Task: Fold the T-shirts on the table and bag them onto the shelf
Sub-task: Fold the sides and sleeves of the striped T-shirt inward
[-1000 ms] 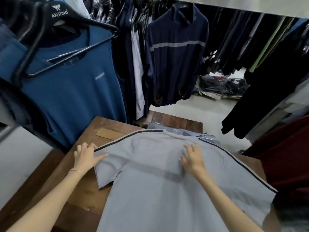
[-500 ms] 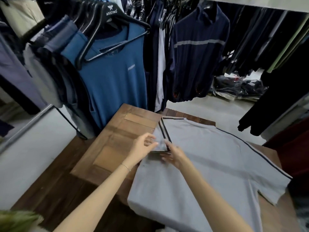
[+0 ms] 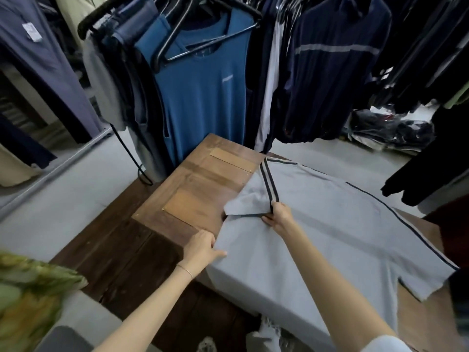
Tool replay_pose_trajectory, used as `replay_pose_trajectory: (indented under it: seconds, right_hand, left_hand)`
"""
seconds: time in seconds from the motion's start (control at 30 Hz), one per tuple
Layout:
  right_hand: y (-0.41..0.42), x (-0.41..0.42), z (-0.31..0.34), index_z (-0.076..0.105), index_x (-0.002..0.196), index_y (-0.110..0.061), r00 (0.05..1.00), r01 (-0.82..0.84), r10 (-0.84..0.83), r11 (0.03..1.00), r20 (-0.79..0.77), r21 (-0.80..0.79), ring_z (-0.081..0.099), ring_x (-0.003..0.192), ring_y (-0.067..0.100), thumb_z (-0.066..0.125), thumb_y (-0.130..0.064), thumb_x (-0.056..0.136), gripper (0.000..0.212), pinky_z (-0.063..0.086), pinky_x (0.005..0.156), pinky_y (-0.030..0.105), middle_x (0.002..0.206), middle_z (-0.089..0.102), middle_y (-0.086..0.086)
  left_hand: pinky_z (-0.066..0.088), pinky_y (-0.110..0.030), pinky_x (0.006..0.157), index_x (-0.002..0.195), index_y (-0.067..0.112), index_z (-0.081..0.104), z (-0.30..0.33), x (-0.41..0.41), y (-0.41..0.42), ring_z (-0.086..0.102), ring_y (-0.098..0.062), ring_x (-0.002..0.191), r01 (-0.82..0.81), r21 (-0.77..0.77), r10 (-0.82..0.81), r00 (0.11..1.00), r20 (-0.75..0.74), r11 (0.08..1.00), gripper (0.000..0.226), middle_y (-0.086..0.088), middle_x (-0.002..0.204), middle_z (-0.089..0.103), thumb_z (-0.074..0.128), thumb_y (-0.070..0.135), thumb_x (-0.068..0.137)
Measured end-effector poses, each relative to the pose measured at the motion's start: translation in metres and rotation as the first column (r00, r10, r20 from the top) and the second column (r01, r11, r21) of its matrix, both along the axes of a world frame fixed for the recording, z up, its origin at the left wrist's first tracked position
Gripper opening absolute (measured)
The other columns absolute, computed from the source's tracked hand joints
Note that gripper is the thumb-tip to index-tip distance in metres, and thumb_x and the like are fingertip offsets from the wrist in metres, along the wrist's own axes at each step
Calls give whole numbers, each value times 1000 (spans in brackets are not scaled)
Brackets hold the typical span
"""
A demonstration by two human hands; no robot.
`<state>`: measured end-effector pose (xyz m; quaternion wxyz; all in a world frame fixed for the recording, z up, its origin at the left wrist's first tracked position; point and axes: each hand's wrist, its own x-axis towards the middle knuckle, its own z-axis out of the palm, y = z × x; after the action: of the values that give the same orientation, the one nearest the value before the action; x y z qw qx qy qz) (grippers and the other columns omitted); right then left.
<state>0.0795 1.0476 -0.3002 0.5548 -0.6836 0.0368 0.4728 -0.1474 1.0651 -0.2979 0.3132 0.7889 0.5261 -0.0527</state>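
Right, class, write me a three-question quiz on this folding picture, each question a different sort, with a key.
1. True or false: the grey T-shirt hangs on a hanger.
2. Which hand pinches the folded-in sleeve at its dark stripe? A) left hand B) right hand C) neither
3. Fill in: the left hand holds the shirt's folded side edge near the edge of the wooden ____.

Key: 1 false, it lies on the table; 2 B; 3 table.
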Motion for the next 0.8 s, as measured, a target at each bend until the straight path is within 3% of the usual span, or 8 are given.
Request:
replay_pose_trajectory:
  seconds: [0.1, 0.17, 0.27, 0.37, 0.5, 0.63, 0.73, 0.8]
  right_hand:
    - [-2, 6, 1, 45, 127, -13, 998, -13, 16, 999, -68, 45, 61, 99, 30, 36, -18, 100, 29, 51, 74, 39, 121, 57, 10]
    - [-5, 15, 8, 47, 122, -11, 999, 3, 0, 997, -41, 73, 63, 93, 34, 37, -16, 101, 24, 54, 73, 40, 118, 58, 13]
    - [-11, 38, 28, 47, 89, -12, 994, 18, -30, 994, 103, 112, 65, 59, 22, 42, -11, 100, 12, 55, 60, 32, 95, 58, 13]
    - [-30, 71, 57, 47, 92, -7, 976, 25, -65, 982, 207, 188, 59, 39, 12, 46, -7, 98, 6, 57, 59, 31, 75, 50, 6]
    - [-77, 116, 77, 49, 83, -12, 954, 107, -163, 969, 252, 223, 53, 41, 12, 51, -8, 95, 13, 53, 51, 27, 68, 46, 4]
    - [-124, 141, 44, 52, 95, -11, 933, 275, -281, 960, 225, 57, 56, 41, 10, 52, -15, 97, 4, 49, 40, 21, 74, 52, 5]
    - [-142, 138, 24, 48, 105, -9, 938, 304, -306, 952, 164, 39, 58, 62, 19, 57, -22, 96, 19, 52, 41, 25, 83, 52, 7]
    - [-148, 125, 17, 47, 112, -8, 938, 319, -316, 948, 145, 2, 60, 86, 27, 62, -23, 93, 28, 56, 47, 33, 101, 54, 10]
  left_hand:
    - [39, -31, 63, 77, 15, 44, 1, 5, -9, 57, -23, 79, 44, 3, -44, 999, -9, 999, 29, -1, 81, 53, 64, 35, 86]
    - [38, -30, 60, 84, 11, 48, 3, 10, -15, 60, -25, 78, 81, -12, -81, 997, 16, 997, 16, -5, 82, 57, 56, 24, 89]
    - [41, -30, 60, 95, 9, 50, 14, 22, -34, 61, -27, 81, 125, 40, -127, 990, 66, 991, 7, -6, 85, 58, 49, 15, 92]
    - [39, -33, 57, 84, 16, 37, 31, 43, -63, 59, -32, 76, 209, 145, -224, 970, 92, 967, 14, -5, 75, 49, 47, 14, 93]
    - [36, -33, 57, 82, 17, 31, 39, 69, -102, 56, -33, 75, 350, 134, -368, 917, 157, 927, 20, 2, 66, 36, 47, 12, 92]
    - [34, -32, 59, 90, 16, 32, 25, 84, -125, 56, -33, 75, 417, 84, -425, 895, 134, 905, 12, -3, 72, 44, 43, 12, 92]
    - [35, -32, 58, 99, 17, 36, 19, 90, -136, 56, -30, 72, 416, 78, -423, 893, 155, 906, 11, -4, 76, 50, 44, 21, 93]
    - [37, -28, 59, 104, 17, 38, 15, 87, -137, 58, -26, 72, 436, 93, -446, 883, 149, 895, 19, 0, 77, 50, 46, 32, 96]
